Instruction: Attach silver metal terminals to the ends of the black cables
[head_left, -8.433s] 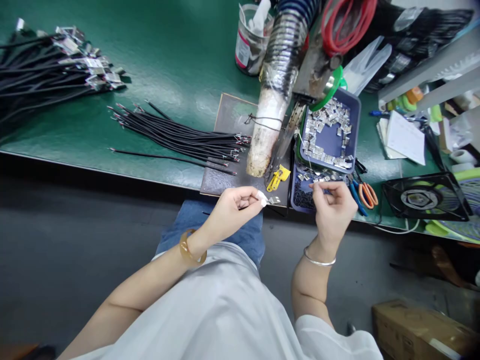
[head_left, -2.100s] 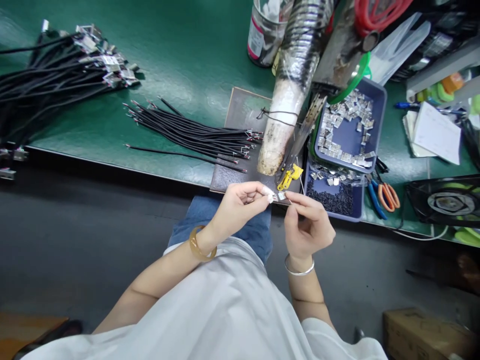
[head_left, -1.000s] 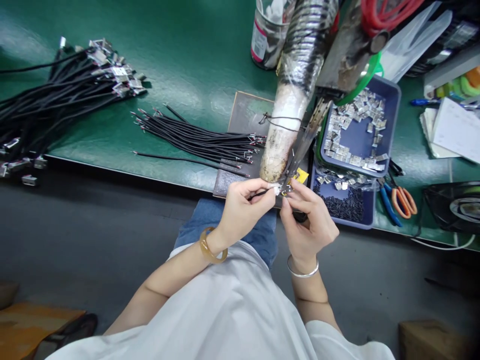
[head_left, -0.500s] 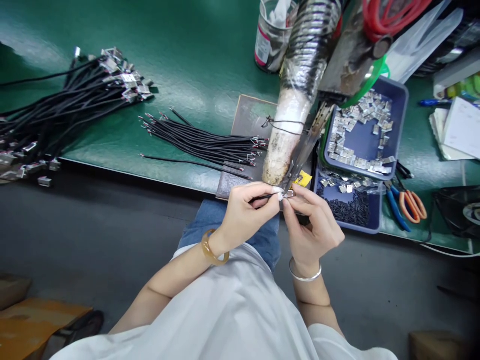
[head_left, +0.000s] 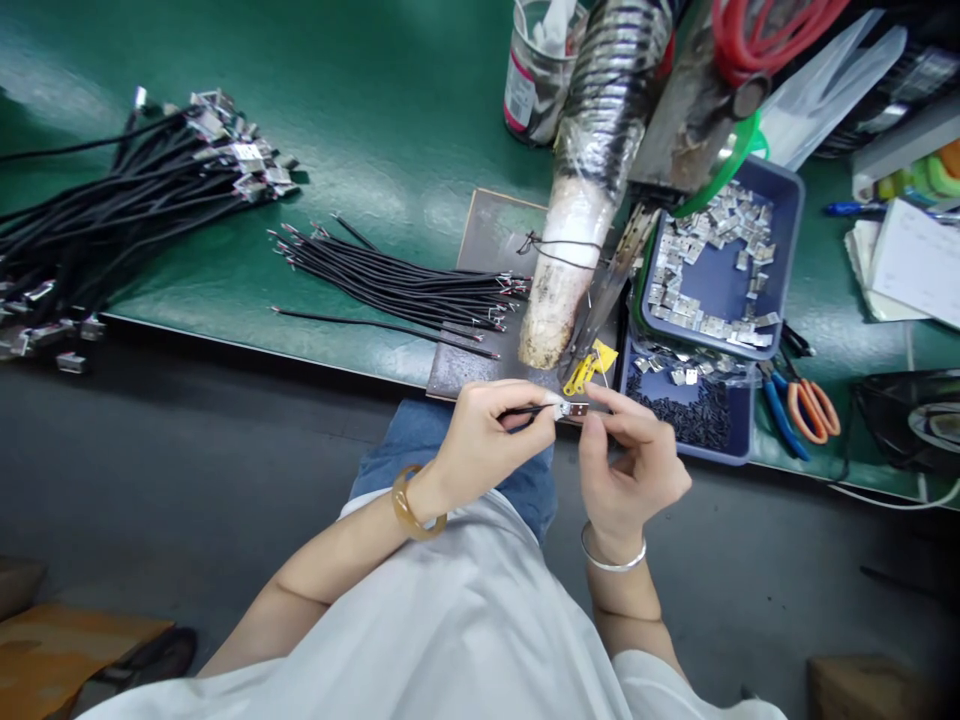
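My left hand point(head_left: 499, 430) pinches a black cable whose end carries a metal USB plug point(head_left: 576, 409), held just over the bench's front edge. Bare fingertips of my right hand point(head_left: 634, 455) stand apart at the plug's far end; whether they still touch it is hard to tell. Right behind the plug lies a yellow tag-like piece point(head_left: 596, 365), under the slim metal tip of the soldering tool point(head_left: 615, 285). A bundle of black cables point(head_left: 397, 285) with stripped ends rests left of it, partly on a dark board point(head_left: 469, 255).
A wrapped duct point(head_left: 566, 240) comes down close behind my hands. To the right, a blue tray point(head_left: 787, 250) of metal plug shells overlaps a lower tray point(head_left: 739, 430) with small black pieces. Pliers point(head_left: 814, 410) lie beside them. Finished-looking cables point(head_left: 150, 200) are heaped at left.
My right fingers have parted from their pinch at the plug and drawn slightly right. The plug now shows between the hands, lower and away from the tool tip.
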